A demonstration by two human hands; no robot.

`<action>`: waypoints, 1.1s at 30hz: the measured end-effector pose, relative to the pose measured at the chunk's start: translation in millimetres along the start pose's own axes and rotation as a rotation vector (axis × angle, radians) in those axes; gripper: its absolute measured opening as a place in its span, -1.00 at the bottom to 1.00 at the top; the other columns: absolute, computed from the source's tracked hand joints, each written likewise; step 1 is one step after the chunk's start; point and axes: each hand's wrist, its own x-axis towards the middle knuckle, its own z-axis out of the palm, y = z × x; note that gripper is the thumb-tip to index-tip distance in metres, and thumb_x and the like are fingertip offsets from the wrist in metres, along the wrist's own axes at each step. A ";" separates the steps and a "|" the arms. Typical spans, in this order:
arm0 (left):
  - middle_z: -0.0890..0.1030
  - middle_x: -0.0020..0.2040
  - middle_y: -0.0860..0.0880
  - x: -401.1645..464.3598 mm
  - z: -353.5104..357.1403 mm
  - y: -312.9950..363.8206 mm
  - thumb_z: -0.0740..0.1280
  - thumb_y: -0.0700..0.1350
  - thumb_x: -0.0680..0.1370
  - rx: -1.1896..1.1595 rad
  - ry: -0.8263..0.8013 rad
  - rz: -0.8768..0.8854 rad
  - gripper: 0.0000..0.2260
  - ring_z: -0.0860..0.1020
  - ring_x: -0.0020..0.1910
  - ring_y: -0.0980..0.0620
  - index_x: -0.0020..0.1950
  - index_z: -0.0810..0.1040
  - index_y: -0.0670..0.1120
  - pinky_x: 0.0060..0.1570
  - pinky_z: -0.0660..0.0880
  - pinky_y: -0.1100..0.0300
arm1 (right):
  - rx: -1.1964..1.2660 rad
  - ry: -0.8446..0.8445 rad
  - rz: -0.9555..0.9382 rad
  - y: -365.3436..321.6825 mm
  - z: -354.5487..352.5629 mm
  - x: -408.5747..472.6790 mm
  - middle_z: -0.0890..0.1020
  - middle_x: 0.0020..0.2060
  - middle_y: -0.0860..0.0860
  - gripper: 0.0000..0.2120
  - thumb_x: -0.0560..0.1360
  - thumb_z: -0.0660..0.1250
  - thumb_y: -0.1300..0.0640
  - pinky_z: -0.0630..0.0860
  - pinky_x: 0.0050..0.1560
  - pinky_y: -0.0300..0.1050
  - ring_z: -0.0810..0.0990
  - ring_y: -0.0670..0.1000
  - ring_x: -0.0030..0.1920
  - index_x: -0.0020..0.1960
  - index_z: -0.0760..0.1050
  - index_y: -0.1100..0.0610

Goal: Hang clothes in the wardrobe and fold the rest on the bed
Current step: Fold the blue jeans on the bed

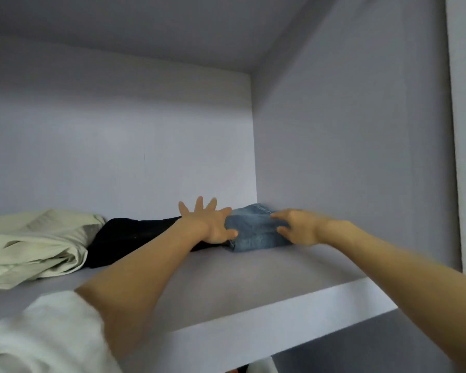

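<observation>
Head view, looking up into a wardrobe [347, 130] compartment with pale lilac walls. Folded jeans [253, 230] lying on the shelf [226, 286], pushed into the far right corner, touching or nearly touching the right wall and close to the back wall. Just left of the jeans, touching them, a black garment [135, 238] lying flat. Further left, against the black garment, a crumpled cream garment [38, 243] spreading to the frame's left edge.

Left hand [210, 224] stretched out over the seam between the black garment and the jeans, fingers straight and fanned wide, thumb lying on the denim's left edge; pressing flat, gripping nothing. White sleeve [43, 335] bunched at the upper left arm in the lower left corner, blurred.

Right hand [296, 227] at the right end of the jeans, somewhat blurred, fingers reaching leftward across the top of the denim and thumb lower on its front face; fingers mostly extended, resting on the fabric, with no clear pinch visible. Both bare forearms reaching up from the bottom of the frame over the shelf's front lip. Below the shelf edge, a small white shape and something dark, too cut off to identify.
</observation>
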 end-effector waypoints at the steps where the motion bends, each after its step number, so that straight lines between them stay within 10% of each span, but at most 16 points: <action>1: -0.14 0.56 -0.03 -14.5 -5.3 -3.7 0.05 0.24 0.59 0.006 0.047 -0.010 -0.42 -0.21 0.51 -0.13 0.54 -0.07 0.10 0.40 -0.19 -0.29 | 0.026 0.058 -0.014 -7.8 -5.5 -11.3 0.32 0.43 0.08 -0.59 0.62 0.07 0.11 0.22 0.37 -0.09 0.30 0.11 0.40 0.46 0.21 0.10; 7: 0.34 0.42 -0.04 -114.9 2.5 -9.8 0.15 0.08 0.59 -0.221 0.611 -0.060 -0.60 0.29 0.39 -0.07 0.41 0.35 -0.01 0.39 0.16 -0.09 | 0.329 0.712 -0.254 -59.5 15.9 -81.9 0.61 0.12 0.08 -0.70 0.57 0.12 0.17 0.43 0.18 0.03 0.52 0.13 0.15 0.23 0.50 0.15; 10: 0.56 0.17 -0.07 -180.4 36.7 -4.4 0.15 0.04 0.54 -0.331 0.839 -0.051 -0.64 0.51 0.15 -0.13 0.23 0.53 -0.09 0.19 0.36 -0.03 | 0.657 0.863 -0.322 -84.2 49.7 -135.5 0.62 -0.01 -0.01 -0.69 0.54 0.09 0.15 0.37 0.11 -0.26 0.51 -0.04 0.04 0.15 0.54 0.16; 14: 0.63 -0.01 -0.07 -270.8 92.6 12.6 0.14 0.01 0.49 -0.415 0.903 -0.140 -0.65 0.58 -0.04 -0.14 0.10 0.59 -0.13 0.02 0.49 -0.01 | 1.028 0.604 -0.352 -104.1 93.5 -210.2 0.53 0.00 -0.17 -0.75 0.58 0.13 0.24 0.25 0.05 -0.60 0.45 -0.25 0.04 0.14 0.47 -0.01; 24: 0.56 0.19 -0.07 -552.2 219.1 85.7 0.23 0.01 0.55 -0.516 0.329 -0.804 -0.68 0.53 0.13 -0.13 0.25 0.52 -0.09 0.16 0.41 0.02 | 1.049 -0.225 -0.537 -178.9 227.4 -401.5 0.61 0.05 -0.04 -0.78 0.57 0.19 0.26 0.43 0.16 -0.16 0.54 -0.01 0.12 0.14 0.54 0.16; 33: 0.57 0.19 -0.07 -826.3 259.6 104.3 0.27 -0.06 0.57 -0.559 0.223 -1.438 -0.72 0.54 0.15 -0.08 0.25 0.53 -0.09 0.16 0.44 0.08 | 0.770 -0.791 -1.065 -340.0 261.1 -583.5 0.66 0.01 0.05 -0.77 0.57 0.18 0.18 0.48 0.11 -0.03 0.60 0.09 0.03 0.13 0.56 0.12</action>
